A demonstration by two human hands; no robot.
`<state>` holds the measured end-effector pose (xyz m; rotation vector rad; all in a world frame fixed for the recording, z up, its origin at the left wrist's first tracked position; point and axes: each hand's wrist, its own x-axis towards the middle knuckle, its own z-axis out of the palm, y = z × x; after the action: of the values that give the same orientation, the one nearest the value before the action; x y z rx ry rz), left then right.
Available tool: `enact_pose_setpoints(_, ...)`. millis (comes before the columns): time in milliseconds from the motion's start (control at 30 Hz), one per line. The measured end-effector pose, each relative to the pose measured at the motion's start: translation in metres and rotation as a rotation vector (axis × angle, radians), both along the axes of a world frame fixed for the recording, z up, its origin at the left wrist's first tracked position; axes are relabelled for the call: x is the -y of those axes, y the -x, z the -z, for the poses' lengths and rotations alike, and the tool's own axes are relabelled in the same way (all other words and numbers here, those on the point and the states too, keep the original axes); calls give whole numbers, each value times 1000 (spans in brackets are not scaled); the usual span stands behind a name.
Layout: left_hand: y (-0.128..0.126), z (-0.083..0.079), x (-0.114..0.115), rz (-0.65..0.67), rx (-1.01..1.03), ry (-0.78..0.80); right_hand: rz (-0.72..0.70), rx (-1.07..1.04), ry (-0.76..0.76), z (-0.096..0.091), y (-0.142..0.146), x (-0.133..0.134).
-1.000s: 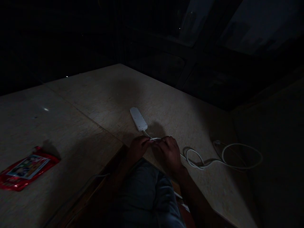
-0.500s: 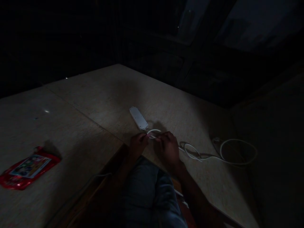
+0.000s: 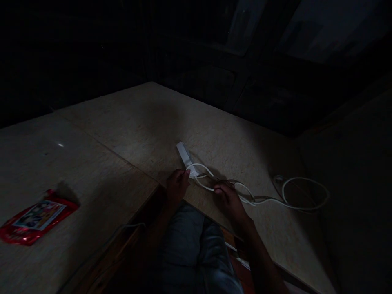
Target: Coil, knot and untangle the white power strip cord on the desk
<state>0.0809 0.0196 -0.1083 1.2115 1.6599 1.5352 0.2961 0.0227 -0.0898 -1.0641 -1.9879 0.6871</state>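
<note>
A long white block that looks like a power strip lies on the pale surface just beyond my left hand, and its near end is partly behind a cable loop. The white cable runs from that end in loops to the right. My left hand is closed, thumb and fingers pinching the cable loop beside the strip. Farther right, my right hand is closed around the cable, its fingertips pinched on the strand. Between the two hands the cable forms an open loop.
A red packet with a picture label lies at the left. The cable's far coil rests at the right by a dark wall. A thin cord hangs near the wooden edge by my legs. The room is very dark.
My right hand has moved right and slightly toward me, widening the cable loop between my hands. The white strip has shifted right and turned, now showing a narrower side.
</note>
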Motion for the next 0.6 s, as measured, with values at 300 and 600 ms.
enact_pose_setpoints(300, 4, -2, -11, -33, -3, 70, -111, -799, 299, 1, -23, 0)
enact_pose_setpoints(600, 3, -1, -13, 10, -124, 96, 67, -1506, 432, -8, -24, -20)
